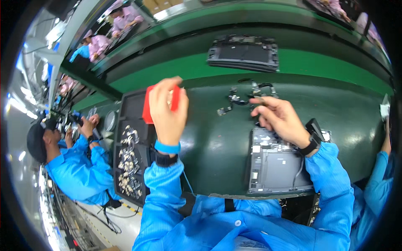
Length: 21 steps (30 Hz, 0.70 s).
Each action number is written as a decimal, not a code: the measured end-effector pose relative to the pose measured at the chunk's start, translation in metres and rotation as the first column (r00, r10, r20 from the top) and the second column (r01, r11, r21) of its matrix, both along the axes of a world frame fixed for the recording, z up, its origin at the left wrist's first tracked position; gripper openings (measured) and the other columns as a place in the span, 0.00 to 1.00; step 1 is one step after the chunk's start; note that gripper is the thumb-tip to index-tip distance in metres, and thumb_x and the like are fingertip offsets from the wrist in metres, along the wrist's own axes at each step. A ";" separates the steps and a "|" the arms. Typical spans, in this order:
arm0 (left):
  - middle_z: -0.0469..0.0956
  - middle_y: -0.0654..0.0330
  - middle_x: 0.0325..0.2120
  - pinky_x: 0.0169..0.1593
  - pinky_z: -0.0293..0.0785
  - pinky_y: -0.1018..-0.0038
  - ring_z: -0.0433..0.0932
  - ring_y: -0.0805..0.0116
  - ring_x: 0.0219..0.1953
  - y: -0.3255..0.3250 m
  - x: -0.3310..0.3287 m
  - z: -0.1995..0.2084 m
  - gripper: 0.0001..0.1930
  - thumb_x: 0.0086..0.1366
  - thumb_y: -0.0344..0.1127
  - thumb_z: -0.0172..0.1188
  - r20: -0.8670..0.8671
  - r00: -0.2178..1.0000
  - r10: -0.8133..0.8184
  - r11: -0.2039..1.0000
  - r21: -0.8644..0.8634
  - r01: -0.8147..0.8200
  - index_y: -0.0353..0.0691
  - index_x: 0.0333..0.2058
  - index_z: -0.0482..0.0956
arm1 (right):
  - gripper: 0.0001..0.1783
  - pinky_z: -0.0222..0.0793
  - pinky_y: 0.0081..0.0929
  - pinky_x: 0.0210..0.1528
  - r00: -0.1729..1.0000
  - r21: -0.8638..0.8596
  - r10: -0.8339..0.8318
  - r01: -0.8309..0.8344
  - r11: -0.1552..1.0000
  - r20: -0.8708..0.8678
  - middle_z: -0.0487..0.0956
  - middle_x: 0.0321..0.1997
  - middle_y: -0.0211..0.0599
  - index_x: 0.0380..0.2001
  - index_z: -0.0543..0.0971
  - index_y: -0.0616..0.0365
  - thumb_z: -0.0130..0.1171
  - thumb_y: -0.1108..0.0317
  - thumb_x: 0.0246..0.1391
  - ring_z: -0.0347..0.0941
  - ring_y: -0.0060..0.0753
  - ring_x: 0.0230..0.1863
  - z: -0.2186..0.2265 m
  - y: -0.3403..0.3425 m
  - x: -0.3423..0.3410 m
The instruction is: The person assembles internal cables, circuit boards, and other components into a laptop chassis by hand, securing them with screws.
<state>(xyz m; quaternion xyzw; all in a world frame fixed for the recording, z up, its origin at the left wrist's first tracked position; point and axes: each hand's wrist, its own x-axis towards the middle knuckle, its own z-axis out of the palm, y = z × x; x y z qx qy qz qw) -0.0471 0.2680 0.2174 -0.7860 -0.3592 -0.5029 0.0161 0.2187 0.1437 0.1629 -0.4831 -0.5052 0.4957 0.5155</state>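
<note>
grey device chassis (276, 161) lies open below the right hand (279, 119) — fitting looks unfinished | right fingers pinched on a small dark part (258, 100) | left hand (166, 109) fingers clamped on a red block (147, 109) | loose parts (238, 98) beyond the fingers on the surface (213, 142) — second chassis (243, 53) farther off

The left hand (167, 111) grips a red block (150, 109); the right hand (279, 118) pinches a small part (258, 99) above a grey chassis (276, 165).
</note>
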 end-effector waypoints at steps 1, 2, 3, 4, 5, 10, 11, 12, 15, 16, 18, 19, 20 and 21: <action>0.83 0.55 0.38 0.51 0.75 0.63 0.81 0.55 0.44 -0.011 0.009 -0.004 0.12 0.54 0.23 0.70 -0.060 0.989 -0.135 0.988 0.073 0.139 0.36 0.39 0.84 | 0.18 0.71 0.15 0.31 0.999 -0.032 -0.010 0.011 0.999 0.034 0.83 0.41 0.33 0.59 0.76 0.63 0.49 0.72 0.71 0.73 0.14 0.30 0.003 -0.002 -0.002; 0.83 0.55 0.37 0.51 0.75 0.64 0.81 0.56 0.43 -0.024 0.020 -0.007 0.12 0.53 0.23 0.71 -0.152 0.957 -0.245 0.967 0.034 0.253 0.36 0.37 0.85 | 0.17 0.76 0.18 0.37 0.999 -0.068 0.026 -0.024 0.997 0.030 0.84 0.43 0.36 0.59 0.76 0.61 0.48 0.73 0.71 0.77 0.17 0.34 0.004 -0.002 -0.002; 0.83 0.55 0.37 0.50 0.75 0.64 0.81 0.57 0.43 -0.036 0.035 -0.007 0.11 0.51 0.23 0.72 -0.221 0.893 -0.391 0.917 -0.008 0.400 0.36 0.36 0.86 | 0.17 0.78 0.22 0.37 0.999 0.009 0.044 -0.044 0.999 -0.017 0.85 0.42 0.36 0.57 0.77 0.62 0.50 0.72 0.69 0.81 0.23 0.35 -0.006 -0.004 -0.002; 0.84 0.55 0.37 0.49 0.75 0.64 0.81 0.57 0.42 -0.044 0.051 -0.014 0.11 0.52 0.23 0.72 -0.259 0.870 -0.419 0.901 -0.003 0.433 0.36 0.36 0.86 | 0.16 0.79 0.25 0.37 0.998 -0.006 0.040 -0.040 0.999 -0.048 0.85 0.40 0.37 0.54 0.79 0.62 0.53 0.72 0.67 0.83 0.25 0.35 -0.009 -0.004 -0.004; 0.84 0.55 0.37 0.48 0.75 0.64 0.82 0.57 0.41 -0.049 0.059 -0.013 0.11 0.52 0.23 0.72 -0.302 0.847 -0.437 0.886 0.017 0.463 0.36 0.36 0.86 | 0.13 0.80 0.27 0.35 0.999 0.027 0.034 -0.034 0.999 0.003 0.86 0.36 0.39 0.50 0.81 0.64 0.55 0.70 0.66 0.83 0.26 0.33 -0.005 -0.003 -0.009; 0.84 0.54 0.41 0.49 0.74 0.64 0.82 0.54 0.43 -0.047 0.060 -0.043 0.14 0.57 0.24 0.69 -0.233 0.812 -0.536 0.844 -0.124 0.522 0.32 0.43 0.85 | 0.09 0.76 0.32 0.30 0.976 0.315 0.078 -0.142 0.939 0.205 0.82 0.23 0.46 0.34 0.80 0.68 0.56 0.71 0.61 0.83 0.34 0.25 -0.005 -0.002 -0.012; 0.84 0.52 0.41 0.50 0.74 0.63 0.81 0.54 0.44 -0.047 0.062 -0.047 0.14 0.58 0.24 0.69 -0.218 0.813 -0.539 0.842 -0.152 0.518 0.30 0.44 0.85 | 0.08 0.76 0.34 0.30 0.968 0.342 0.066 -0.149 0.928 0.242 0.82 0.23 0.48 0.34 0.79 0.69 0.57 0.72 0.60 0.82 0.38 0.25 -0.009 -0.001 -0.011; 0.84 0.52 0.41 0.50 0.74 0.63 0.81 0.54 0.44 -0.047 0.065 -0.048 0.14 0.58 0.24 0.69 -0.208 0.799 -0.564 0.825 -0.155 0.543 0.30 0.44 0.85 | 0.08 0.75 0.35 0.30 0.968 0.384 0.039 -0.136 0.913 0.249 0.81 0.23 0.49 0.34 0.79 0.69 0.57 0.72 0.59 0.82 0.41 0.26 -0.009 -0.001 -0.011; 0.83 0.52 0.41 0.52 0.73 0.62 0.80 0.53 0.45 -0.050 0.071 -0.045 0.15 0.58 0.23 0.68 -0.220 0.814 -0.537 0.843 -0.184 0.506 0.30 0.45 0.85 | 0.08 0.73 0.37 0.31 0.962 0.409 0.017 -0.132 0.903 0.274 0.80 0.25 0.52 0.33 0.79 0.70 0.59 0.73 0.57 0.81 0.48 0.28 -0.010 -0.004 -0.004; 0.82 0.52 0.40 0.51 0.73 0.62 0.79 0.53 0.44 -0.054 0.072 -0.041 0.15 0.58 0.23 0.69 -0.227 0.822 -0.521 0.853 -0.167 0.495 0.30 0.46 0.85 | 0.08 0.73 0.38 0.32 0.956 0.422 0.012 -0.141 0.895 0.294 0.80 0.26 0.53 0.33 0.79 0.70 0.59 0.73 0.57 0.81 0.49 0.29 -0.010 -0.004 -0.003; 0.81 0.54 0.37 0.46 0.72 0.64 0.77 0.56 0.41 -0.053 0.067 -0.036 0.14 0.61 0.21 0.66 -0.254 0.809 -0.530 0.847 -0.192 0.495 0.31 0.47 0.85 | 0.08 0.73 0.39 0.33 0.950 0.432 0.012 -0.153 0.889 0.311 0.80 0.26 0.53 0.33 0.79 0.70 0.59 0.74 0.56 0.80 0.51 0.29 -0.010 -0.003 -0.003; 0.81 0.54 0.37 0.46 0.72 0.64 0.77 0.56 0.41 -0.051 0.064 -0.038 0.14 0.61 0.21 0.66 -0.254 0.809 -0.530 0.848 -0.197 0.493 0.31 0.47 0.85 | 0.08 0.71 0.41 0.33 0.950 0.437 0.025 -0.167 0.884 0.312 0.80 0.27 0.53 0.34 0.78 0.70 0.57 0.73 0.59 0.78 0.52 0.29 -0.009 -0.003 -0.004; 0.81 0.54 0.36 0.44 0.72 0.65 0.76 0.58 0.39 -0.050 0.062 -0.040 0.13 0.61 0.21 0.66 -0.221 0.814 -0.537 0.840 -0.222 0.494 0.30 0.46 0.85 | 0.08 0.68 0.43 0.34 0.949 0.443 0.038 -0.181 0.878 0.314 0.79 0.27 0.52 0.35 0.77 0.71 0.56 0.73 0.61 0.76 0.54 0.30 -0.008 -0.004 -0.004; 0.81 0.55 0.36 0.41 0.72 0.66 0.75 0.59 0.37 -0.050 0.061 -0.040 0.13 0.61 0.20 0.66 -0.188 0.818 -0.544 0.832 -0.249 0.496 0.29 0.45 0.85 | 0.08 0.68 0.43 0.34 0.950 0.439 0.041 -0.181 0.880 0.310 0.79 0.27 0.52 0.35 0.77 0.71 0.56 0.73 0.61 0.76 0.54 0.30 -0.007 -0.004 -0.004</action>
